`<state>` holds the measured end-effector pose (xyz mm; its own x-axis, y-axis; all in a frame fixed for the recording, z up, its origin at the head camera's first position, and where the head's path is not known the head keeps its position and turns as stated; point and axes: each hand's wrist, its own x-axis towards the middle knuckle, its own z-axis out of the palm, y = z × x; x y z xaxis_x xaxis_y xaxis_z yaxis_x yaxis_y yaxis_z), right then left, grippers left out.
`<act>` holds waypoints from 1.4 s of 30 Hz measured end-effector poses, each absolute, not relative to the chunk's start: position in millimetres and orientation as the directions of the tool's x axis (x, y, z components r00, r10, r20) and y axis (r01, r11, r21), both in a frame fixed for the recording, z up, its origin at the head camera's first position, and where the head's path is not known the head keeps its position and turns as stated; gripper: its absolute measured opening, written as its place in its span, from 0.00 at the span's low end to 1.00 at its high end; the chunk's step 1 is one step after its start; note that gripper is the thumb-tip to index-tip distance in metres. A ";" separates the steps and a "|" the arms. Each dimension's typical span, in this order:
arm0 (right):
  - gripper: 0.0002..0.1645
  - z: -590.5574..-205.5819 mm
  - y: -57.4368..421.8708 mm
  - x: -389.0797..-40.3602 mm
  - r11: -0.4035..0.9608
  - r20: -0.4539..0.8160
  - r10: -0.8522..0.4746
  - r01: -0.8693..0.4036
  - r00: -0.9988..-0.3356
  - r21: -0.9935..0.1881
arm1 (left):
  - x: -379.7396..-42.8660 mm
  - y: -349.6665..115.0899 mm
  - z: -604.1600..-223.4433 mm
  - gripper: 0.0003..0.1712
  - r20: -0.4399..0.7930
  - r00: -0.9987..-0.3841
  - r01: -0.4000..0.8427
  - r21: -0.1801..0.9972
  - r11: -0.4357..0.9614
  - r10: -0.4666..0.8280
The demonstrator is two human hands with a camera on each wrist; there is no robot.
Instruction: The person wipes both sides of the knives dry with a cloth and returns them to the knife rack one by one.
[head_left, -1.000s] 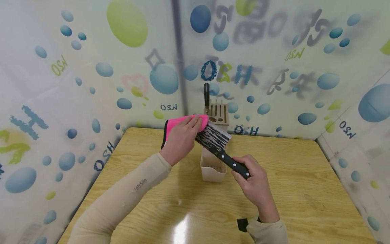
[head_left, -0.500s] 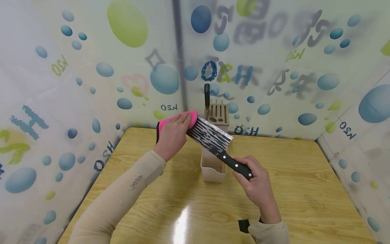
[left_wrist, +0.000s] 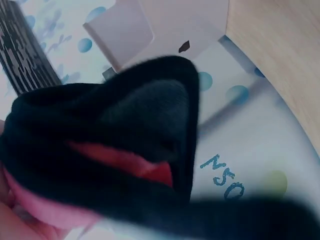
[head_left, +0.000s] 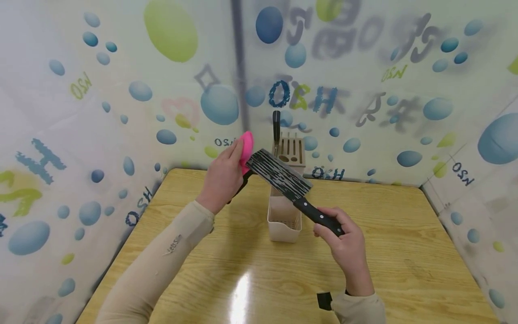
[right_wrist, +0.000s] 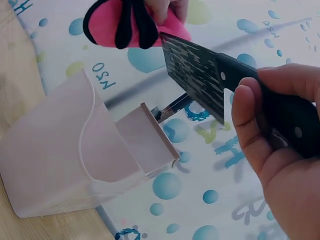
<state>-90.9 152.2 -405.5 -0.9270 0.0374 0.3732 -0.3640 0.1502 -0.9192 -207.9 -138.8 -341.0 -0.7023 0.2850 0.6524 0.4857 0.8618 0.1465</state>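
Observation:
My right hand [head_left: 346,243] grips the black riveted handle [head_left: 317,216] of a cleaver. Its broad blade [head_left: 279,173], streaked dark and silver, slants up to the left over the table. At the blade's far end, my left hand [head_left: 221,180] holds a pink cloth [head_left: 246,146] with black edging. In the left wrist view the folded cloth [left_wrist: 150,105] hides most of that hand, with the blade [left_wrist: 25,55] behind it. The right wrist view has the cloth [right_wrist: 107,25] by the blade's corner; whether they touch I cannot tell.
A beige knife holder [head_left: 284,229] stands behind the cleaver, with slots on top and an open front bin. One black-handled knife [head_left: 276,126] stands in it. The wooden table [head_left: 388,234] backs onto walls [head_left: 348,90] printed with bubbles and letters.
My left hand has moved left along the blade to its far end, and the cloth has turned upright and folded. The blade has tilted and looks darker; my right hand has shifted slightly right.

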 end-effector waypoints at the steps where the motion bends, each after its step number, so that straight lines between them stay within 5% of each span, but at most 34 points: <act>1: 0.15 -405.3 152.0 -90.5 0.121 0.359 0.047 -0.351 -0.932 -0.928 | -208.0 -138.7 -341.1 0.32 0.657 -0.701 0.495 0.166 0.853 0.279; 15: 0.16 -411.1 154.2 -90.8 -0.192 0.297 0.083 -0.308 -0.951 -0.932 | -208.1 -136.3 -342.8 0.31 0.717 -0.659 0.555 0.261 0.790 0.226; 22: 0.17 -411.7 156.8 -93.3 -0.483 0.367 0.017 -0.329 -0.930 -0.811 | -208.4 -131.0 -347.5 0.30 0.769 -0.598 0.591 0.234 0.772 0.225; 29: 0.19 -409.7 153.0 -93.3 -0.451 0.397 -0.018 -0.347 -0.918 -0.822 | -207.5 -122.4 -359.3 0.30 0.802 -0.519 0.592 0.087 0.801 0.297; 42: 0.20 -407.9 146.5 -92.5 -0.370 0.336 0.006 -0.315 -0.942 -0.874 | -198.4 -108.2 -371.6 0.35 0.763 -0.525 0.585 0.003 0.811 0.376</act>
<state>-92.5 146.5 -407.9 -0.9417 0.0061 0.3364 -0.3146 -0.3702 -0.8741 -198.4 -108.2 -371.6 -0.5252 0.3764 0.7632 0.5854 0.8108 0.0030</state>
